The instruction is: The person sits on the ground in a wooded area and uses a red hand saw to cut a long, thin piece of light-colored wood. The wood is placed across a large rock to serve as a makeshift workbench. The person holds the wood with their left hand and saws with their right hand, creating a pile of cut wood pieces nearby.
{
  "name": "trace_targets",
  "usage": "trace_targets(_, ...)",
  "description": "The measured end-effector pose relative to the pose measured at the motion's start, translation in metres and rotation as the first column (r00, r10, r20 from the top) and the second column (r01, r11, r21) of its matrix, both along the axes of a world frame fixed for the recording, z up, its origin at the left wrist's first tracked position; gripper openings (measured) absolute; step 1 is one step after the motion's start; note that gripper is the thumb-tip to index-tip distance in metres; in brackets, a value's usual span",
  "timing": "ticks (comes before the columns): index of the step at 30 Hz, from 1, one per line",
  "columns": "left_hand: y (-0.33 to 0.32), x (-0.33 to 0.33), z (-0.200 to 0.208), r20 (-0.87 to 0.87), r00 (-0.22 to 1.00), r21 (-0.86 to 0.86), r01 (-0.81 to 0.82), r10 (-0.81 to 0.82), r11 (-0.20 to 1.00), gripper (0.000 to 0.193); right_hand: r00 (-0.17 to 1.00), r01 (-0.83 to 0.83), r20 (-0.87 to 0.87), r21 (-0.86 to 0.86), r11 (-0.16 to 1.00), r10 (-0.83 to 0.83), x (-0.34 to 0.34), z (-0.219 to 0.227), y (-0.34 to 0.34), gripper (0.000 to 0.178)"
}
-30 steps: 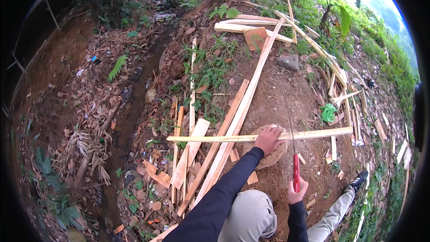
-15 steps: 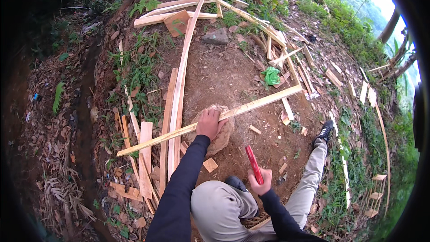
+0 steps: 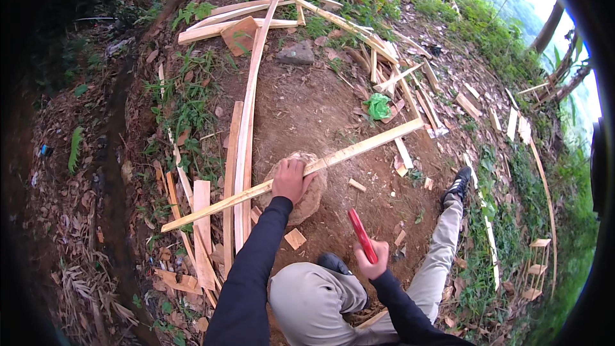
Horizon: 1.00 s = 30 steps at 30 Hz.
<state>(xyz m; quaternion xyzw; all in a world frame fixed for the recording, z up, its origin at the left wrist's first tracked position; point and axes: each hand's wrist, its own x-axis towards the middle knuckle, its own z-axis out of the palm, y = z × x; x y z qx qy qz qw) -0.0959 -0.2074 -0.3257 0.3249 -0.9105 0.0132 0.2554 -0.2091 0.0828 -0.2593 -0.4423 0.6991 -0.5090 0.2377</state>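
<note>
Pinning a long, straight batten of pale wood (image 3: 359, 148), apparently uncut

Closes the left hand (image 3: 290, 181) over the middle of the batten, pressing toward a round, pale-brown wooden block (image 3: 307, 204) on bare brown soil (image 3: 307, 102). Slants the batten from near left, across long, narrow light-wood boards (image 3: 245, 154), to far right. Grips a long, slim red tool (image 3: 363, 237) in the right hand (image 3: 375, 261), well apart from the batten on its near side. Impossible to make out any blade.

Appears past some cutting, judging by a small, pale rectangular offcut (image 3: 357, 185) to the right of the block and a flat, tan square piece (image 3: 295, 238) on its near side. Seems to have this batten left to cut: shows no gap or notch along its visible length. Impossible to check beneath the left hand, or to tell finished from waiting among the jumbled pale strips (image 3: 398, 77) at far right.
</note>
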Motion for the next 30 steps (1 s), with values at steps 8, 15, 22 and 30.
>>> trace_targets(8,-0.002,0.0,0.001,0.016,1.0,0.005,-0.007,0.007,1.0,0.04,0.999,0.036,0.002,-0.042,0.998,-0.036,0.012,-0.008,-0.015,0.011)
trace_targets(15,-0.003,-0.003,-0.003,0.026,1.0,-0.012,0.005,-0.005,1.0,0.04,0.998,0.057,0.013,-0.037,0.998,-0.057,0.005,-0.005,-0.037,0.011)
trace_targets(22,-0.001,-0.002,0.003,-0.014,1.0,-0.008,0.002,-0.002,1.0,0.039,0.993,0.082,0.084,-0.048,0.996,-0.078,0.002,0.003,-0.032,0.018)
trace_targets(30,-0.002,-0.001,-0.001,-0.012,1.0,-0.037,-0.001,0.0,0.999,0.041,0.997,0.049,0.061,-0.036,0.998,-0.046,0.008,0.008,-0.054,0.014)
